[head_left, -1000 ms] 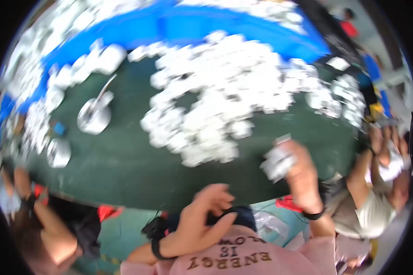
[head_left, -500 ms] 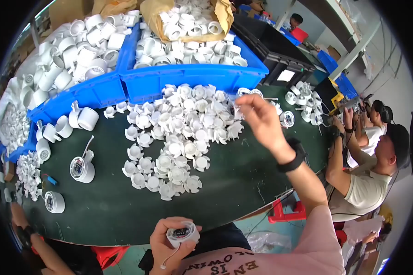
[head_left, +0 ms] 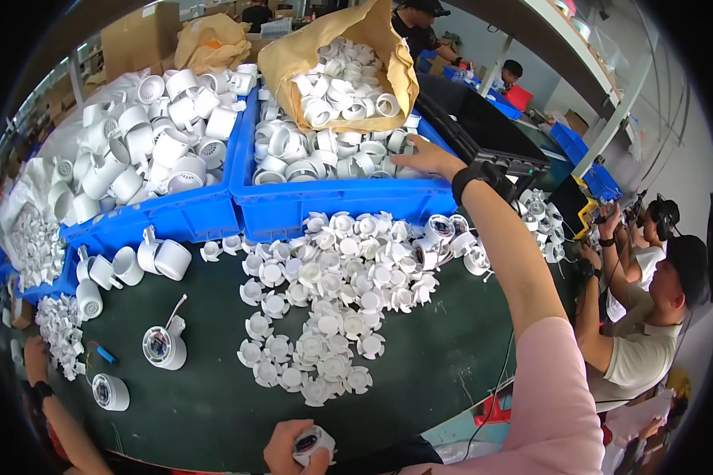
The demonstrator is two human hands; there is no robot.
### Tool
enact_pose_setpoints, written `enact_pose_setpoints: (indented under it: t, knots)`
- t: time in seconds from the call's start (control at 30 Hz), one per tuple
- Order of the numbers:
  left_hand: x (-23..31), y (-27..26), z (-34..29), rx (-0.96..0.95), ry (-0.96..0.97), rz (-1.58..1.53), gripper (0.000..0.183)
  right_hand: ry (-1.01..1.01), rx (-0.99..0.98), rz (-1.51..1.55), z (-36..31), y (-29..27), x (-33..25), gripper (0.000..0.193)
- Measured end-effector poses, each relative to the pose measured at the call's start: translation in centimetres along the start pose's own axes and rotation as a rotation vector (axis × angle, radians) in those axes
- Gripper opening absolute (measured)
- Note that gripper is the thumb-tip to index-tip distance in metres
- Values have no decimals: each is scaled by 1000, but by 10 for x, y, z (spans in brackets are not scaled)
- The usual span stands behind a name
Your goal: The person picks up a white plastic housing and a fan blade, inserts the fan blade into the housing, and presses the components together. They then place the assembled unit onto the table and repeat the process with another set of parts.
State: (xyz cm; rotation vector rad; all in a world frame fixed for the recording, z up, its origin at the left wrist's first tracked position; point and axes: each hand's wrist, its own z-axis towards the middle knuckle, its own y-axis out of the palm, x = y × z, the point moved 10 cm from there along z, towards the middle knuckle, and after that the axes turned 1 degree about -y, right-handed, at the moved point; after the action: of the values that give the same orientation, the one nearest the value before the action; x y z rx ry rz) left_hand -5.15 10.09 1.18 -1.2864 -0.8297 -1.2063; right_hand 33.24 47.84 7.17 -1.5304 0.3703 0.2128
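My left hand (head_left: 287, 450), low at the table's front edge, is closed around a round white plastic housing (head_left: 314, 446) with a dark circuit board inside. My right arm stretches over the table, and my right hand (head_left: 434, 158) is at the right side of a blue bin (head_left: 341, 207). Its fingers are stretched out and apart over loose white ring-shaped plastic parts (head_left: 364, 162), with nothing visible held in them. Below the bin lies a heap of small white fan impellers (head_left: 333, 293). Several round white units with boards (head_left: 440, 228) sit at its right edge, partly behind my forearm.
A second blue bin (head_left: 158, 218) overflows with white cups at left. A paper sack (head_left: 404, 75) of white parts rests on the near bin. White housings (head_left: 165, 347) stand on the green table (head_left: 214, 412). A co-worker's hand (head_left: 36, 360) is far left; other people sit right.
My right hand has moved from beside the impeller heap, forward and up to the blue bin. My left hand still holds the housing. The view has tilted upward.
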Motion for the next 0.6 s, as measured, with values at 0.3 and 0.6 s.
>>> enact_pose_setpoints:
  t: [0.3, 0.6]
  knots:
    - [10, -1, 12, 24, 133, 24, 30, 73, -19, -355, 43, 31, 2, 100]
    - [9, 4, 12, -26, 130, -84, 27, 122, -179, -426, 35, 43, -4, 78]
